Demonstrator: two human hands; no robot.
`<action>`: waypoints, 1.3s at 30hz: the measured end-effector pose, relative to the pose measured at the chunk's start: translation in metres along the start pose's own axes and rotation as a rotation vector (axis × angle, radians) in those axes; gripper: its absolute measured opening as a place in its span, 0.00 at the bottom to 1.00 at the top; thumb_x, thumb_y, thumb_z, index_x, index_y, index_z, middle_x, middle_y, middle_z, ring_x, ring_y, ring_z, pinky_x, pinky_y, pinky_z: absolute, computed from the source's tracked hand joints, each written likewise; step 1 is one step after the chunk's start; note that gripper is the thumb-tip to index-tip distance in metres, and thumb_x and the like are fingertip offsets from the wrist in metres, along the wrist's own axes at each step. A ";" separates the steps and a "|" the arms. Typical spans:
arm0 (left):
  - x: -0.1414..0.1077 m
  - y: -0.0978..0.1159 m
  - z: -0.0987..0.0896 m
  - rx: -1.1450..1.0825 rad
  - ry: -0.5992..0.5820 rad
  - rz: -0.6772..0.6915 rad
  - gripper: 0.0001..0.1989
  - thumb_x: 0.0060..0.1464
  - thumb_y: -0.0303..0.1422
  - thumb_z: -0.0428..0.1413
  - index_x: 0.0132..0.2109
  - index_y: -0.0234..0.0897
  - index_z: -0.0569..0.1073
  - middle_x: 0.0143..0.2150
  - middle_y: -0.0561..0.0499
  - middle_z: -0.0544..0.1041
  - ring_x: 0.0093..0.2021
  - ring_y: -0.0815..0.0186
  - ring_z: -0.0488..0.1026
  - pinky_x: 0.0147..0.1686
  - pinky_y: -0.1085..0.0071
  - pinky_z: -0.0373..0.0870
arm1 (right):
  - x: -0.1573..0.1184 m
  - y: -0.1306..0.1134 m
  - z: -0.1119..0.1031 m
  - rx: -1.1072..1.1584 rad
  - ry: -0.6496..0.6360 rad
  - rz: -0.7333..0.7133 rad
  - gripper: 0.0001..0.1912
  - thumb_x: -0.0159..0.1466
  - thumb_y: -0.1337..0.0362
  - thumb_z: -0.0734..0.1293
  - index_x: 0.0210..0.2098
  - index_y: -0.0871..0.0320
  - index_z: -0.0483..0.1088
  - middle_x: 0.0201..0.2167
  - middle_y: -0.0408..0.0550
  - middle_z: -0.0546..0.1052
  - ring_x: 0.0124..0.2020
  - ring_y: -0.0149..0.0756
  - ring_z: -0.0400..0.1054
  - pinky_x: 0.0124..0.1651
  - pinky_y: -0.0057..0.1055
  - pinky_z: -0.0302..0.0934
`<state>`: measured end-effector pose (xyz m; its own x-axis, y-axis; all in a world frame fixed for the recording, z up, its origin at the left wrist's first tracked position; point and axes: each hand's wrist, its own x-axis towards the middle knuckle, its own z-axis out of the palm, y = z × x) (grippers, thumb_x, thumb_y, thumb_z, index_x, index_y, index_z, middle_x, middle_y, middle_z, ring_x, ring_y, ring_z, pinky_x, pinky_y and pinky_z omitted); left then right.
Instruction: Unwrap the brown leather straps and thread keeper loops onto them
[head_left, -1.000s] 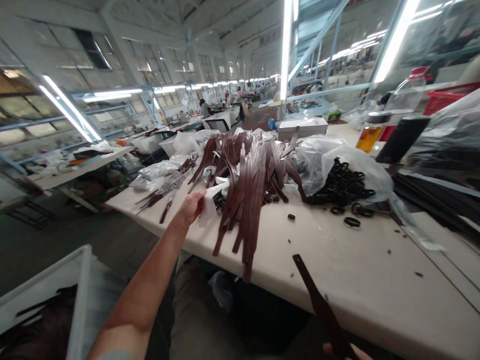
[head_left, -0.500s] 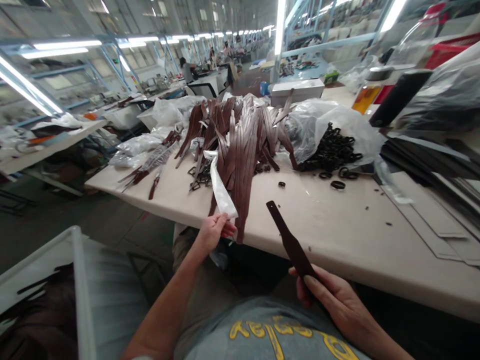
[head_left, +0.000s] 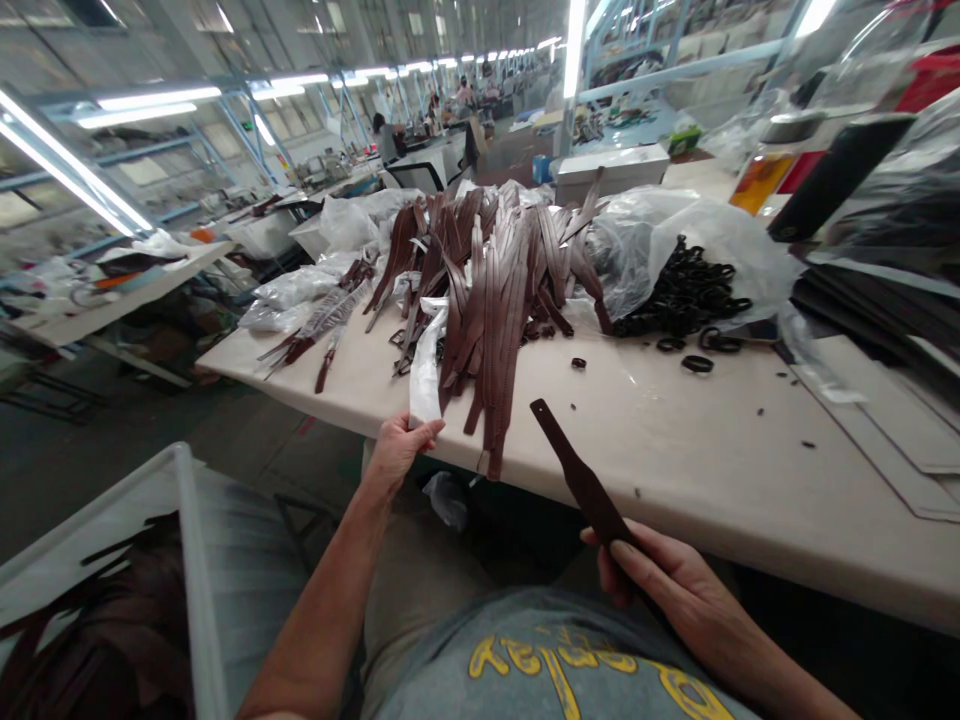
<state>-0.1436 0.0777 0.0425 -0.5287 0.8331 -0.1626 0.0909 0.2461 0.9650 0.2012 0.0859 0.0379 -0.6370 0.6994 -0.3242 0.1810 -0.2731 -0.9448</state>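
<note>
Brown strap [head_left: 589, 482], its lower end hidden, is pinched in our right hand [head_left: 664, 575]; our left hand [head_left: 394, 448] clasps a white strip [head_left: 426, 370], its held end partly covered.

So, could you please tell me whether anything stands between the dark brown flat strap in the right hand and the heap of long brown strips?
Nothing visible does: between the dark brown flat strap in the right hand and the heap of long brown strips, only beige tabletop shows.

Yellow lettering [head_left: 559, 665] on grey shirt [head_left: 435, 680], illegible
</note>
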 end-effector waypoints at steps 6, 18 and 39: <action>0.009 -0.001 0.001 -0.056 -0.025 -0.006 0.31 0.42 0.62 0.56 0.25 0.36 0.66 0.24 0.52 0.73 0.21 0.72 0.68 0.22 0.76 0.63 | 0.003 0.003 0.001 -0.013 0.010 0.006 0.27 0.62 0.41 0.63 0.44 0.59 0.74 0.25 0.44 0.72 0.26 0.33 0.65 0.30 0.30 0.62; 0.044 0.000 -0.071 0.899 0.294 0.011 0.17 0.50 0.47 0.59 0.37 0.38 0.76 0.34 0.46 0.79 0.37 0.59 0.74 0.37 0.68 0.65 | 0.007 0.017 0.000 -0.032 0.012 0.011 0.28 0.62 0.40 0.63 0.43 0.59 0.76 0.24 0.45 0.72 0.25 0.34 0.65 0.30 0.30 0.63; 0.063 0.053 -0.100 1.005 -0.033 -0.092 0.18 0.39 0.27 0.56 0.41 0.33 0.78 0.18 0.55 0.73 0.20 0.67 0.69 0.23 0.75 0.63 | 0.002 0.021 -0.005 -0.076 0.035 -0.064 0.28 0.63 0.41 0.62 0.44 0.59 0.76 0.24 0.46 0.73 0.26 0.34 0.66 0.31 0.30 0.64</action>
<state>-0.2561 0.0933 0.1038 -0.5472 0.7994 -0.2481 0.7280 0.6009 0.3301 0.2078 0.0849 0.0173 -0.6226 0.7367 -0.2637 0.1985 -0.1773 -0.9639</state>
